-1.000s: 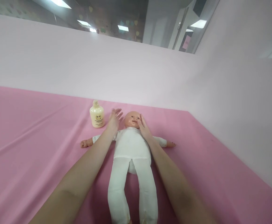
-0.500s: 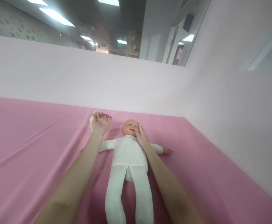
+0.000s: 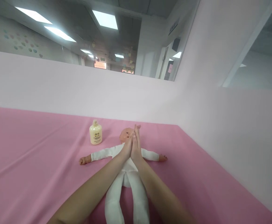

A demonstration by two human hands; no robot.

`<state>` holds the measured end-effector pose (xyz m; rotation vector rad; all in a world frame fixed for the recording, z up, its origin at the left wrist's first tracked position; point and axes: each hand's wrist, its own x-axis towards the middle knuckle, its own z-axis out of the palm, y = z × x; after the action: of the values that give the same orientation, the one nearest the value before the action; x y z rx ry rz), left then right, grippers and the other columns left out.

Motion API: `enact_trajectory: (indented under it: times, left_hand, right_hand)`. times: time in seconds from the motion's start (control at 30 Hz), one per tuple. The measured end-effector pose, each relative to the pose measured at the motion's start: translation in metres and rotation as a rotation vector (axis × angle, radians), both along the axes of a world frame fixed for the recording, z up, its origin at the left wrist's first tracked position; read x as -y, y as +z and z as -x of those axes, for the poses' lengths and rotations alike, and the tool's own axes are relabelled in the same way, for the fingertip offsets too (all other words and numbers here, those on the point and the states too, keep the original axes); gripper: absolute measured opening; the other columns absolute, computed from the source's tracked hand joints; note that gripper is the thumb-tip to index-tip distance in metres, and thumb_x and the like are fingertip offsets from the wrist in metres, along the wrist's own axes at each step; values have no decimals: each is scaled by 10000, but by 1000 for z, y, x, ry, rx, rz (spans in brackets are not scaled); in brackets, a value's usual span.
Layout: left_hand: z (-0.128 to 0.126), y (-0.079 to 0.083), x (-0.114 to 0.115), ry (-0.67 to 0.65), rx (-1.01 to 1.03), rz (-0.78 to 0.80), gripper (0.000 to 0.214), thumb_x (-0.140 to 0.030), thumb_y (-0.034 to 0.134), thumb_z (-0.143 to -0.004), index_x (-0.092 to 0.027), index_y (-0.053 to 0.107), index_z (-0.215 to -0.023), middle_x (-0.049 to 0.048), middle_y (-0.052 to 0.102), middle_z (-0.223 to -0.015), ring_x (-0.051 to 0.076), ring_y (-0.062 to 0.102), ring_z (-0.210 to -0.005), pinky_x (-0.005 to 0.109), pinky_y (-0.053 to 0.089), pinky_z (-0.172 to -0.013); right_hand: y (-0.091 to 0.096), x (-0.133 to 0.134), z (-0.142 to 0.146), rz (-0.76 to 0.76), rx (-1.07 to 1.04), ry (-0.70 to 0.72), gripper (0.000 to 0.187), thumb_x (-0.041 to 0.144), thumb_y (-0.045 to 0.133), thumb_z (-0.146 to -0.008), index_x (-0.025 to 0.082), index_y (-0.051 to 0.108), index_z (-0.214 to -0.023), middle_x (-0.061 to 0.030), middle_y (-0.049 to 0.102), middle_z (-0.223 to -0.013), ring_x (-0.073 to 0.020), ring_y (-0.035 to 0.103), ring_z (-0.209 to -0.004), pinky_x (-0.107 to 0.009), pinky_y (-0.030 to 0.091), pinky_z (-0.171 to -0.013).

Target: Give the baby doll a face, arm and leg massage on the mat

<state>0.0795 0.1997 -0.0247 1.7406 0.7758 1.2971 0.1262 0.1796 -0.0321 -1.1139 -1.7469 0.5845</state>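
The left hand (image 3: 127, 147) and the right hand (image 3: 136, 144) are pressing flat against each other, palm to palm, fingers stretched out straight and lying together, tips pointing away from the person. Both hands are fully spread and are gripping nothing; only skin is meeting skin. The bare forearms are running in from the lower edge and converging into a narrow wedge.

Directly beneath the joined hands a doll (image 3: 127, 174) is lying on its back. Whether the hands are touching its chest or hovering just above it cannot be told. Its soft, stuffed body is wearing a matte white knit suit, the two long limp legs trailing back between and under the forearms. Its sleeved arms are sticking out to either side of the hands, ending in small, smooth plastic fists. The round, bald, glossy plastic head (image 3: 126, 135) is peeking out just beyond the fingertips, slightly to the left hand's side.

Further out on the left hand's side, near the doll's head but apart from it, a squat cream-yellow bottle (image 3: 95, 133) is standing upright, with rounded shoulders, a pump top and a small printed label.

Everything is resting on a pink cloth (image 3: 33, 149), smooth with long shallow creases. Beyond the fingertips a pale pink panel (image 3: 80, 90) is rising, plain and matte.
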Motion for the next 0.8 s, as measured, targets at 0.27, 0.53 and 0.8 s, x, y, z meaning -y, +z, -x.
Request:
enact_trajectory:
  times: [0.27, 0.53, 0.8]
  left_hand:
    - [44, -59, 14, 97, -359, -120, 648, -511, 159, -962, -189, 167, -1524, 68, 281, -1559, 174, 145, -1476, 421, 123, -1230]
    - [82, -82, 24, 105, -729, -188, 614, -481, 210, -971, -177, 237, -1504, 131, 244, -1564, 242, 172, -1469, 496, 193, -1175]
    - [71, -88, 52, 374, -906, -82, 633, -411, 282, -946, -83, 254, -1486, 209, 226, -1551, 350, 198, -1447, 585, 221, -1115]
  right_hand:
    - [-43, 16, -16, -51, 305, -22, 600, 336, 195, -963, 271, 0, -1526, 27, 298, -1548, -172, 291, -1432, -423, 257, -1189]
    - [-48, 49, -20, -44, 687, 24, 632, 272, 286, -942, 167, 77, -1529, -73, 196, -1580, -237, 159, -1473, -499, 152, -1184]
    - [-66, 92, -17, 55, 665, -223, 574, 315, 278, -953, 155, 254, -1504, -93, 202, -1573, -266, 162, -1471, -513, 170, -1175]
